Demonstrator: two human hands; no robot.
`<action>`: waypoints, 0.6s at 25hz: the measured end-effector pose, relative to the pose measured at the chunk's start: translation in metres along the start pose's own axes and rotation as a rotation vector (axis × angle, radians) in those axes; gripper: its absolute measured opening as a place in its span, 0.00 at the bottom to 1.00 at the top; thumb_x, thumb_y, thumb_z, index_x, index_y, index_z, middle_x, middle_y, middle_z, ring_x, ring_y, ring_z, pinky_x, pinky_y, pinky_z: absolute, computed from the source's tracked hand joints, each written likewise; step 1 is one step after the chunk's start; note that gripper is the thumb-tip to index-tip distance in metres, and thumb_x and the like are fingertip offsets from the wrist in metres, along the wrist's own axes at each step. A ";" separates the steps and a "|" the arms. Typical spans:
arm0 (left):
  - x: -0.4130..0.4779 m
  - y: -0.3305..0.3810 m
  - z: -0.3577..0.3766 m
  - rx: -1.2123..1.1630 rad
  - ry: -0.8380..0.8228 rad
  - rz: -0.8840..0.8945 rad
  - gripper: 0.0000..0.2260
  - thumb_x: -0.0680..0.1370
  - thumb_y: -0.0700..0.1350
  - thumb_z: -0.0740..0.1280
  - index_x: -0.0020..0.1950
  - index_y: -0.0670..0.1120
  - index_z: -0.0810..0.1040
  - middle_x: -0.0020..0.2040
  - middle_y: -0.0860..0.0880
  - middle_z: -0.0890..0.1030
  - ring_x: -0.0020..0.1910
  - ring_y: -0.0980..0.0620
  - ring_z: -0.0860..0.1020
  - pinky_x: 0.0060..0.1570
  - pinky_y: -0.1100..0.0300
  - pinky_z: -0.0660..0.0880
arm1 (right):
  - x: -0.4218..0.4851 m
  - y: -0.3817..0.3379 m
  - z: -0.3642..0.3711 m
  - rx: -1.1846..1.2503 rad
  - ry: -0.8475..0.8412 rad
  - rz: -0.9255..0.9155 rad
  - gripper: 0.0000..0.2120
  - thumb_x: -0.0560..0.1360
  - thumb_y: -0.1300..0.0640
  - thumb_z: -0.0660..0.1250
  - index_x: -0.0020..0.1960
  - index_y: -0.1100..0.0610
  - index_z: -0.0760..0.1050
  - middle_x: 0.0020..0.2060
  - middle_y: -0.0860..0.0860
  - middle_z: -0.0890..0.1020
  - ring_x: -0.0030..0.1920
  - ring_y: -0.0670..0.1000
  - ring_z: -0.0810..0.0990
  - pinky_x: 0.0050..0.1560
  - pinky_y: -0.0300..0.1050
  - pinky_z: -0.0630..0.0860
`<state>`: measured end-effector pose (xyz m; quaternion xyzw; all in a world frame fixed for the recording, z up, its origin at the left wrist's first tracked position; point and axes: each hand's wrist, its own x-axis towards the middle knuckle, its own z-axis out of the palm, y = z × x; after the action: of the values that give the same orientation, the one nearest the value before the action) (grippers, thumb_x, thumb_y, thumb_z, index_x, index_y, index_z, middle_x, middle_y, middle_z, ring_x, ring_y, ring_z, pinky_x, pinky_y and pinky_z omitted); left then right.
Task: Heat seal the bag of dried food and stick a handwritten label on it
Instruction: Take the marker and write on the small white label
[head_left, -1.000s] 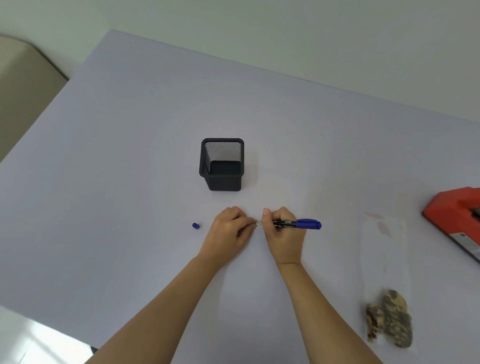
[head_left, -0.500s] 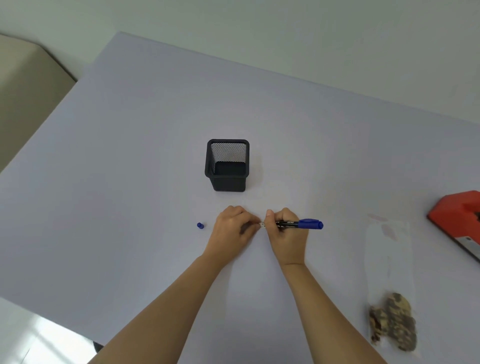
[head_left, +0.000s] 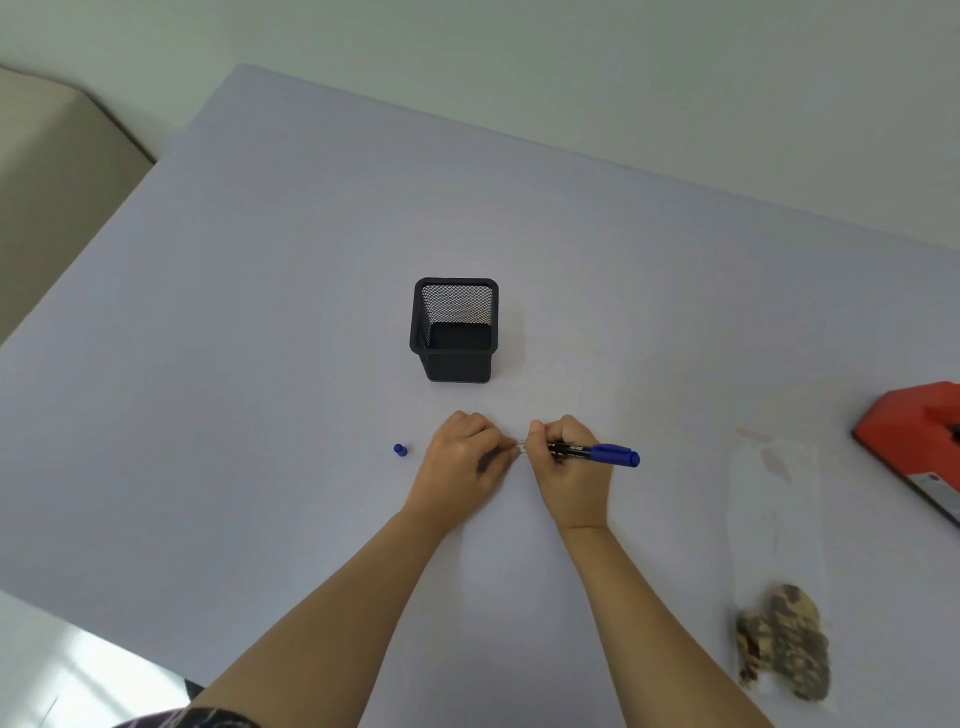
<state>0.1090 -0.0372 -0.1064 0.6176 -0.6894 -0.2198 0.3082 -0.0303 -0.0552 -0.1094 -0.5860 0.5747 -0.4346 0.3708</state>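
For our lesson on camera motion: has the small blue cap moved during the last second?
No. The blue cap keeps the same place, left of and nearer than the black mesh pen holder; only the view itself shifted.

Person, seen from above.
- Left hand (head_left: 462, 467), right hand (head_left: 569, 467): both bare.
- Forearms (head_left: 332, 613): bare to the lower frame edge.
- Fabric (head_left: 208, 720): dark with faint purplish streaks. Only a strip shows under the left arm, bottom left, and the garment type is unclear.
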 end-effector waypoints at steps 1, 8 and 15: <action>0.000 0.000 0.001 0.003 0.003 0.006 0.09 0.74 0.46 0.66 0.41 0.42 0.82 0.35 0.48 0.78 0.35 0.49 0.72 0.38 0.66 0.65 | 0.000 0.000 0.000 -0.001 -0.001 -0.002 0.13 0.73 0.59 0.64 0.32 0.56 0.66 0.24 0.45 0.68 0.27 0.44 0.69 0.30 0.29 0.66; -0.002 -0.004 0.003 0.013 0.007 0.013 0.08 0.74 0.46 0.66 0.41 0.42 0.82 0.36 0.48 0.78 0.35 0.48 0.73 0.37 0.60 0.68 | -0.001 0.000 0.002 0.001 -0.002 -0.002 0.13 0.74 0.56 0.64 0.32 0.57 0.66 0.24 0.50 0.70 0.29 0.47 0.70 0.29 0.33 0.67; -0.001 0.000 0.002 0.035 0.024 -0.002 0.08 0.73 0.46 0.67 0.40 0.43 0.82 0.35 0.49 0.78 0.35 0.51 0.71 0.38 0.67 0.64 | 0.002 0.001 0.000 -0.018 -0.001 -0.007 0.14 0.74 0.54 0.63 0.33 0.58 0.66 0.25 0.52 0.70 0.30 0.49 0.69 0.29 0.33 0.67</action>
<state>0.1080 -0.0367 -0.1077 0.6262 -0.6889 -0.2006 0.3051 -0.0304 -0.0568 -0.1098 -0.5913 0.5765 -0.4306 0.3643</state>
